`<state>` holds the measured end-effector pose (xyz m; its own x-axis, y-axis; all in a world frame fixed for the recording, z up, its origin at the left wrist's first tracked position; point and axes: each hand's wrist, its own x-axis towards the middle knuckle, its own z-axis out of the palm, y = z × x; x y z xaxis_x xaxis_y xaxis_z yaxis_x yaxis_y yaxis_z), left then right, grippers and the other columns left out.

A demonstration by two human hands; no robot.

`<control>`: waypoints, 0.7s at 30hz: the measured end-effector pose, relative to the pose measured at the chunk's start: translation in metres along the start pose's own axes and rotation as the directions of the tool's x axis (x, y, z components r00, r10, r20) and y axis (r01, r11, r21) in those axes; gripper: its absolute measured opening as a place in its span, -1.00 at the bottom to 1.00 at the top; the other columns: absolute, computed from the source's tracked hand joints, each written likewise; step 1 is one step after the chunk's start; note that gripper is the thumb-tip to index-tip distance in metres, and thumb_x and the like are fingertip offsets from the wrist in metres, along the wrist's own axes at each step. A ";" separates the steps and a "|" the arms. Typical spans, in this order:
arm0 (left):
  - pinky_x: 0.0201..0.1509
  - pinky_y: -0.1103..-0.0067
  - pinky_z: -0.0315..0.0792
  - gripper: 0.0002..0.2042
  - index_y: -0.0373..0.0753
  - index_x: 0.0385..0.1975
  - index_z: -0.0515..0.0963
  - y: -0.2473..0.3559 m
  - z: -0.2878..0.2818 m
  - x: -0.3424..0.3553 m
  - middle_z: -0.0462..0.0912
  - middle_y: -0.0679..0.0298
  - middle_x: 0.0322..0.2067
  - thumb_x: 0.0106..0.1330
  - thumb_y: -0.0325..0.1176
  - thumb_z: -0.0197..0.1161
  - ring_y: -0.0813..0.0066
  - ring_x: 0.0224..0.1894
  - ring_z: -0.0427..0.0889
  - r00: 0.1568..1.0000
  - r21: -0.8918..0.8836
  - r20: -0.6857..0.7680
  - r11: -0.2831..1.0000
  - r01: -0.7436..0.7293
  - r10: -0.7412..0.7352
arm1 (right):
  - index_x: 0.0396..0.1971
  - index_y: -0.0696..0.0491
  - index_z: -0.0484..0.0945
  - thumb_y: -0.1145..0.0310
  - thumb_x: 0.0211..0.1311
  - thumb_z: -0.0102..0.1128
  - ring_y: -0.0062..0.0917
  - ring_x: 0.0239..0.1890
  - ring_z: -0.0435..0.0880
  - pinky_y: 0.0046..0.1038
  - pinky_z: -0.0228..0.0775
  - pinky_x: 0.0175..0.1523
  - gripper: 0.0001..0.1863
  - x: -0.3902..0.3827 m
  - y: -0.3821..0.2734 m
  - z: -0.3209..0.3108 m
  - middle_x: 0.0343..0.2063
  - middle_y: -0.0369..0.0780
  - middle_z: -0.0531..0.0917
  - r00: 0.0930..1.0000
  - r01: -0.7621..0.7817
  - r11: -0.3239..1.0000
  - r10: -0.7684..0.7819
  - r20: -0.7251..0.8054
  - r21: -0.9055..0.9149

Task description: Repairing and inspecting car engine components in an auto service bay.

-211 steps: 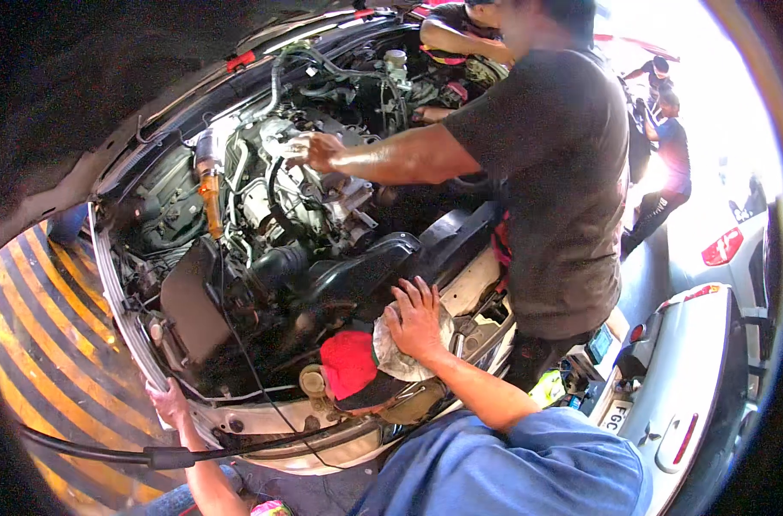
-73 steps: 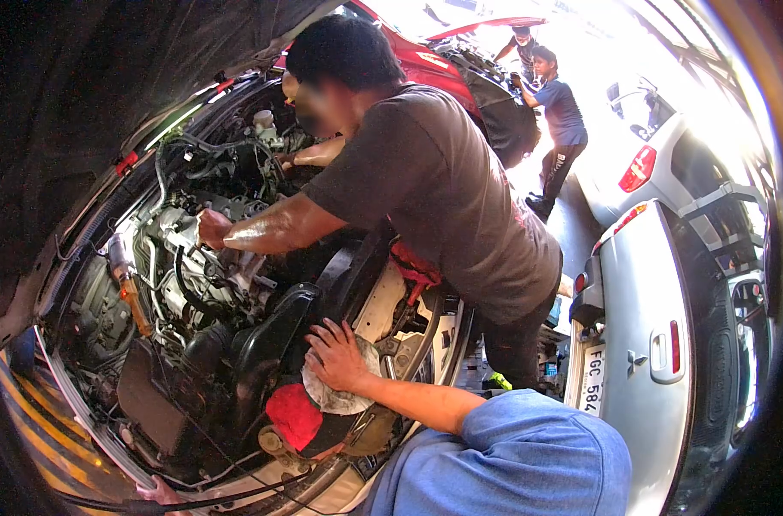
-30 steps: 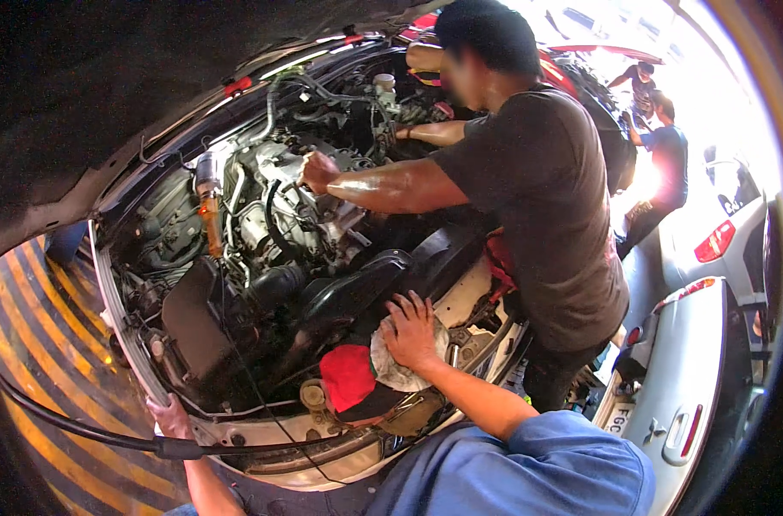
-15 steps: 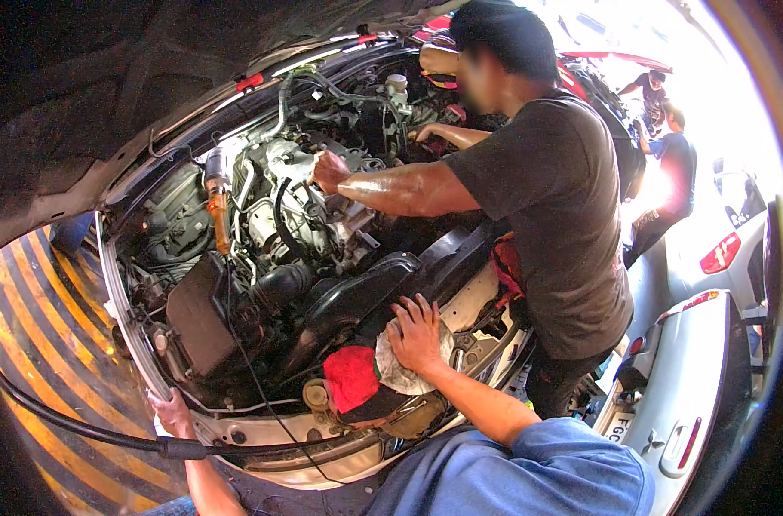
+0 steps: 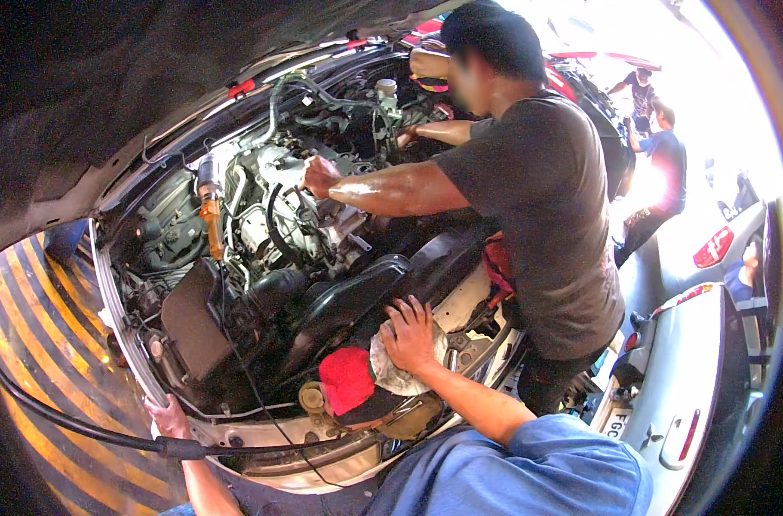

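Observation:
My right hand (image 5: 410,337) lies with fingers stretched and slightly spread on a dirty white rag (image 5: 389,371) on the car's front panel. A red cloth (image 5: 346,381) sits just left of that rag. At the near left corner, my left hand (image 5: 169,420) is curled over the fender edge (image 5: 138,361); part of its grip is hidden. Beyond both hands is the exposed engine (image 5: 279,198), with hoses and bare metal parts. An orange-and-black work light (image 5: 211,211) stands among the parts, its thin black cord running toward me.
A co-worker (image 5: 537,215) in a dark shirt leans in from the right, both arms over the engine. The raised hood (image 5: 82,86) hangs overhead. A thick black cable (image 5: 82,427) crosses near my left forearm. A silver car (image 5: 675,404) stands at right; other people are behind.
The whole view has shifted slightly. Both my hands keep their places on the rag and the fender edge. The co-worker's arms remain over the engine.

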<state>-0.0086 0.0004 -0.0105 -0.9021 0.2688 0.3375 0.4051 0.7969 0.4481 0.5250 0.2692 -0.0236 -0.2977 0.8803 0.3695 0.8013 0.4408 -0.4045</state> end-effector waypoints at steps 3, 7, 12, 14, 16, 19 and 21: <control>0.34 0.17 0.41 -0.29 -0.34 0.37 0.30 -0.016 0.013 0.008 0.52 -0.24 0.23 0.25 -0.15 0.34 -0.21 0.26 0.53 1.000 0.037 0.009 0.999 -0.019 0.018 | 0.20 0.02 0.57 0.09 0.35 0.16 -0.10 0.48 0.22 0.12 -0.15 0.57 -0.50 -0.001 0.000 0.000 0.30 -0.12 0.48 1.000 0.007 1.000 -0.007 -0.022 0.018; 0.25 0.10 0.47 -0.33 -0.35 0.31 0.37 -0.024 0.020 0.009 0.60 -0.21 0.14 0.23 -0.17 0.36 -0.23 0.15 0.61 0.997 0.054 -0.073 0.999 -0.008 0.012 | 0.16 0.01 0.59 0.10 0.34 0.18 -0.10 0.47 0.25 0.12 -0.12 0.56 -0.53 0.000 -0.001 0.000 0.27 -0.13 0.51 0.999 0.009 1.000 -0.008 -0.045 0.009; 0.19 0.12 0.47 -0.35 -0.34 0.28 0.37 -0.017 0.021 0.007 0.59 -0.17 0.09 0.21 -0.21 0.40 -0.18 0.10 0.61 0.989 -0.027 -0.128 0.996 -0.079 0.075 | 0.15 0.01 0.59 0.11 0.36 0.16 -0.13 0.46 0.26 0.13 -0.11 0.56 -0.55 0.000 -0.001 0.000 0.24 -0.14 0.52 0.999 -0.005 0.999 0.006 -0.046 0.031; 0.20 0.15 0.42 -0.34 -0.36 0.24 0.34 -0.018 0.021 0.007 0.53 -0.13 0.07 0.16 -0.30 0.45 -0.11 0.10 0.54 0.999 -0.049 -0.043 0.998 0.027 -0.029 | 0.15 0.01 0.59 0.11 0.36 0.15 -0.14 0.47 0.25 0.12 -0.12 0.56 -0.55 0.000 -0.002 0.000 0.26 -0.15 0.51 0.999 -0.003 0.999 0.005 -0.045 0.038; 0.16 0.14 0.44 -0.36 -0.33 0.24 0.35 -0.019 0.024 0.009 0.55 -0.12 0.03 0.17 -0.29 0.44 -0.11 0.05 0.57 0.990 -0.065 -0.123 0.995 -0.077 0.068 | 0.16 0.02 0.58 0.11 0.37 0.14 -0.14 0.47 0.24 0.11 -0.12 0.56 -0.54 0.000 -0.002 -0.001 0.27 -0.14 0.50 0.999 -0.010 0.999 0.012 -0.034 0.042; 0.11 0.13 0.46 -0.37 -0.32 0.24 0.35 -0.023 0.026 0.009 0.58 -0.10 -0.01 0.18 -0.29 0.44 -0.09 -0.01 0.61 0.984 -0.068 -0.152 0.992 -0.108 0.097 | 0.17 0.02 0.57 0.10 0.38 0.14 -0.14 0.48 0.22 0.11 -0.13 0.57 -0.53 0.000 -0.002 -0.001 0.28 -0.14 0.49 1.000 -0.009 0.999 0.010 -0.023 0.044; 0.09 0.12 0.47 -0.37 -0.31 0.24 0.35 -0.025 0.026 0.010 0.60 -0.11 -0.03 0.19 -0.29 0.44 -0.09 -0.03 0.63 0.989 -0.071 -0.128 0.994 -0.079 0.070 | 0.18 0.03 0.57 0.09 0.39 0.13 -0.14 0.49 0.22 0.11 -0.14 0.57 -0.53 0.000 -0.002 -0.002 0.28 -0.14 0.48 0.999 -0.031 0.999 0.031 0.010 0.036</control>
<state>-0.0317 -0.0025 -0.0396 -0.8452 0.2524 0.4710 0.4848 0.7329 0.4773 0.5244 0.2683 -0.0213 -0.2781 0.8952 0.3482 0.7908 0.4192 -0.4461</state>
